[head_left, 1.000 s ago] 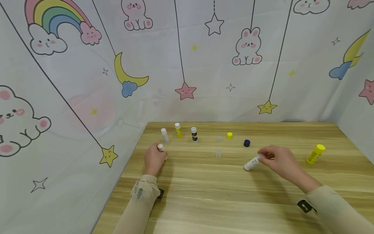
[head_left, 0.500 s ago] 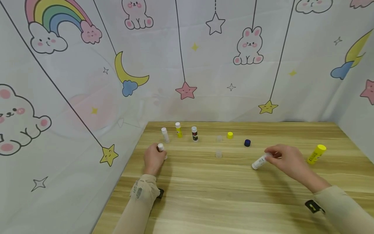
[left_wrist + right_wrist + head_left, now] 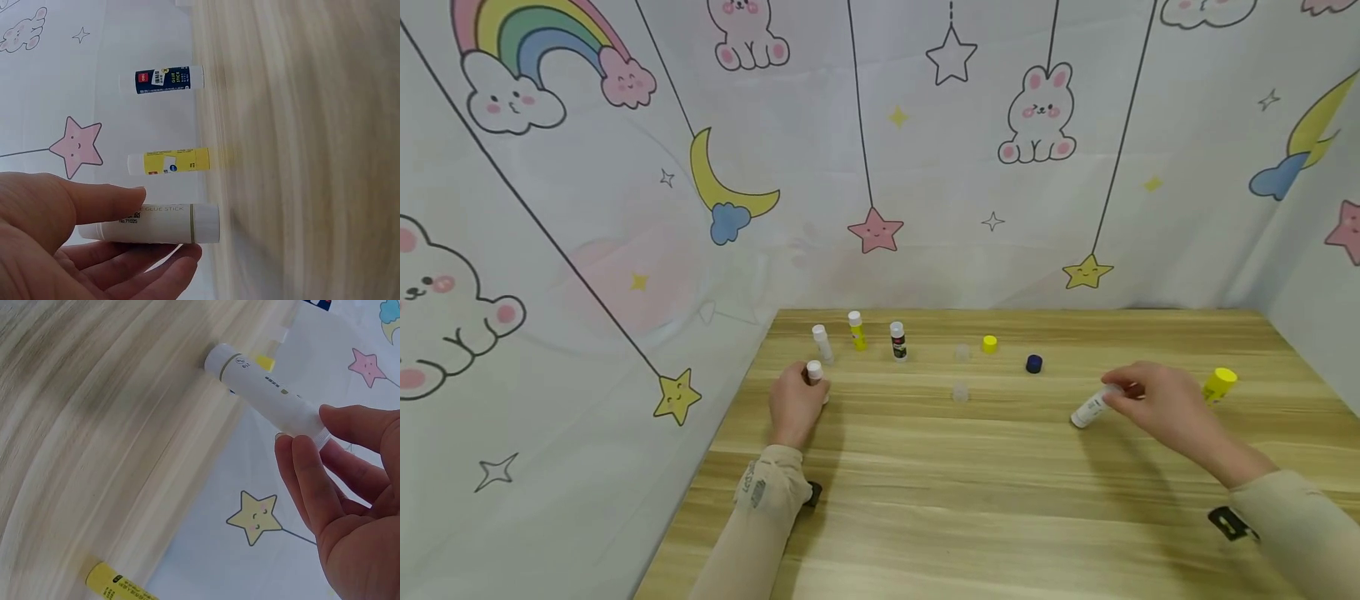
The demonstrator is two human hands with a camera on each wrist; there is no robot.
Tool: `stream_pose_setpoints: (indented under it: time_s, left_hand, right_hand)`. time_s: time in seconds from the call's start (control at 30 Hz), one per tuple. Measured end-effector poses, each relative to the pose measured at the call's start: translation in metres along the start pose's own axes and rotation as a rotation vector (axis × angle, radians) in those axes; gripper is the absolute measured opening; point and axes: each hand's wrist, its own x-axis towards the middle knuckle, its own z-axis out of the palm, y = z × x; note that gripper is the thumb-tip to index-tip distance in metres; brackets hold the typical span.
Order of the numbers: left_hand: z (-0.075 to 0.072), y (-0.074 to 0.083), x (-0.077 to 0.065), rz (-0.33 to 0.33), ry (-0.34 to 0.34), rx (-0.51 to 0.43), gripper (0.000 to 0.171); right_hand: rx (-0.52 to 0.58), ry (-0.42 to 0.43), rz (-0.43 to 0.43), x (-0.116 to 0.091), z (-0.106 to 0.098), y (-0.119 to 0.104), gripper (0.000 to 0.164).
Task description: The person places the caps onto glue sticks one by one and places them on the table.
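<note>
At the table's left, my left hand grips an upright white glue stick, its white cap showing above the fingers. Thumb on one side and fingers on the other hold it in the left wrist view. My right hand pinches a second white glue stick by one end between thumb and fingertips. This stick tilts, its free end pointing down and left, close over the tabletop. Partly behind the right hand stands a yellow glue stick.
Behind the left hand stand a white glue stick, a yellow one with a white cap and a dark-labelled one. Two translucent caps, a yellow cap and a navy cap lie mid-table. A printed curtain borders the table.
My right hand has carried its white glue stick to the right, toward the yellow glue stick, which it now partly covers. My left hand stays in place with its glue stick.
</note>
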Motion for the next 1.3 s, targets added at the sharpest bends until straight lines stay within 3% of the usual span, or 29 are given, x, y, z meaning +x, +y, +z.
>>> stream_pose_setpoints:
  time_s: [0.63,1.3]
  left_hand:
    - [0.001,0.007,-0.002,0.027,0.037,0.023,0.017]
    - [0.001,0.014,-0.004,0.085,0.071,0.049,0.023]
  right_hand:
    - [-0.104,0.043,-0.016,-0.002,-0.017,0.022,0.024]
    - [-0.165,0.036,0.052,-0.004,-0.031,0.043,0.026]
